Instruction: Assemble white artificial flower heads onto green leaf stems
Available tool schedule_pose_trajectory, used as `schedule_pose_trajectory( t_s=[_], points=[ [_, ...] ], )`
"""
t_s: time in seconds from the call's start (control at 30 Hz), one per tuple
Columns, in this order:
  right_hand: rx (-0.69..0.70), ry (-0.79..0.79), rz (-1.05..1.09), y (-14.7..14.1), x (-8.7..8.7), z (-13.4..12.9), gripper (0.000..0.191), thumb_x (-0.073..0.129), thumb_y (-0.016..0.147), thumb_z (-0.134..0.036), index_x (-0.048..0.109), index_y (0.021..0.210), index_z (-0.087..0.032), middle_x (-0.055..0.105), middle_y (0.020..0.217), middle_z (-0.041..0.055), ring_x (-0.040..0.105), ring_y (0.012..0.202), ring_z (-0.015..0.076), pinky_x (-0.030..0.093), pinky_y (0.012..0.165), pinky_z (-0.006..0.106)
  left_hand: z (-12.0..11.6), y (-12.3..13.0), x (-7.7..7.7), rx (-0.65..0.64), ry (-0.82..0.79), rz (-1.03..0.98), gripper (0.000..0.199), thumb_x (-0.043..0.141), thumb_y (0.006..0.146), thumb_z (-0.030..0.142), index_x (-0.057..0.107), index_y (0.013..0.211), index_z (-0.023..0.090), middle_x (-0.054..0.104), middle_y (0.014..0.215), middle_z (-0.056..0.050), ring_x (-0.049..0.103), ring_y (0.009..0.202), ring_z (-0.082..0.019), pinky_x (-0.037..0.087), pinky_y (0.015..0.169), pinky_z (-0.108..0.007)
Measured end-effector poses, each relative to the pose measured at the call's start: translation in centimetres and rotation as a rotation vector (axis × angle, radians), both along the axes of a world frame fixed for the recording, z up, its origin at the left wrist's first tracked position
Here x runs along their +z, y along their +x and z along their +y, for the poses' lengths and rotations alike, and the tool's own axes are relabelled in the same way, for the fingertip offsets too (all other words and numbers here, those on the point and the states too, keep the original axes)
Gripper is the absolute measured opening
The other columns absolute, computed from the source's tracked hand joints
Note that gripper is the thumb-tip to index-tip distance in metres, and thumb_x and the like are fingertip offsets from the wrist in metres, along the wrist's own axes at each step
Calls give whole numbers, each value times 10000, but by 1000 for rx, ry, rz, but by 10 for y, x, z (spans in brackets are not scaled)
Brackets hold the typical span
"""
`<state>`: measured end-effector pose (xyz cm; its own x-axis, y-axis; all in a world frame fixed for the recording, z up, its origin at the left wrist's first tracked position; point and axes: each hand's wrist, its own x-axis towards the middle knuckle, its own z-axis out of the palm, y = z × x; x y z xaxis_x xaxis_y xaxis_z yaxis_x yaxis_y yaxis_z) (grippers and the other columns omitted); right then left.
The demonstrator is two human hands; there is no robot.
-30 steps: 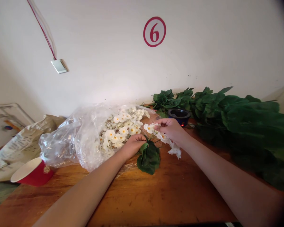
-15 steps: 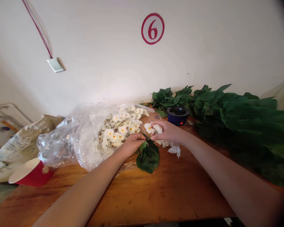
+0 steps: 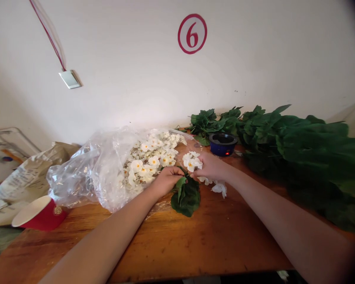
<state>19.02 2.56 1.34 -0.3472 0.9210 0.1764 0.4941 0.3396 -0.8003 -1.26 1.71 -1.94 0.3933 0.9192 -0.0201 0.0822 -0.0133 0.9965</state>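
My left hand (image 3: 169, 180) pinches the top of a cluster of green leaves (image 3: 187, 197), which hangs over the wooden table (image 3: 213, 244). Close to its right, my right hand (image 3: 208, 167) is closed around white flowers (image 3: 192, 162) with yellow centres. More white petals (image 3: 219, 188) show below my right hand. The stems between the hands are too small to make out. Left of my hands, many white flowers (image 3: 144, 165) lie on clear plastic wrapping (image 3: 106, 169).
A dark blue pot (image 3: 223, 145) with a red light stands behind my right hand. Large green leaves (image 3: 307, 146) pile up along the right. At the left are a red and white paper cup (image 3: 44, 215) and a printed sack (image 3: 23, 181).
The white flowers in my right hand have turned, so a yellow centre now faces me more. My left hand still pinches the leaves in nearly the same place.
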Motion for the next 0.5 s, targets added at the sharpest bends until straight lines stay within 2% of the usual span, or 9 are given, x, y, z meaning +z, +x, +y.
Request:
schedule_pose_trajectory(
  t_s=[0.17, 0.37, 0.5],
  points=[
    [6, 8, -195, -4, 0, 0, 176, 739, 586, -260, 591, 589, -165, 617, 584, -6, 531, 554, 146, 344, 506, 247, 1, -1, -2, -9, 12, 34, 120, 694, 584, 211, 641, 640, 120, 570, 553, 11, 475, 487, -89, 354, 502, -219],
    [30, 74, -150, -5, -2, 1, 141, 741, 553, -180, 615, 615, -165, 636, 615, -9, 549, 614, 152, 379, 561, 237, 0, -2, -3, -24, 53, 82, 104, 687, 607, 204, 630, 642, 123, 557, 545, 20, 463, 479, -85, 347, 492, -213],
    [54, 64, -117, -7, -3, -1, 108, 722, 560, -172, 634, 622, -169, 634, 599, -10, 553, 632, 162, 383, 569, 237, -1, -1, -2, -2, 70, 84, 92, 679, 612, 200, 635, 634, 122, 564, 550, 16, 472, 488, -89, 363, 508, -219]
  ],
)
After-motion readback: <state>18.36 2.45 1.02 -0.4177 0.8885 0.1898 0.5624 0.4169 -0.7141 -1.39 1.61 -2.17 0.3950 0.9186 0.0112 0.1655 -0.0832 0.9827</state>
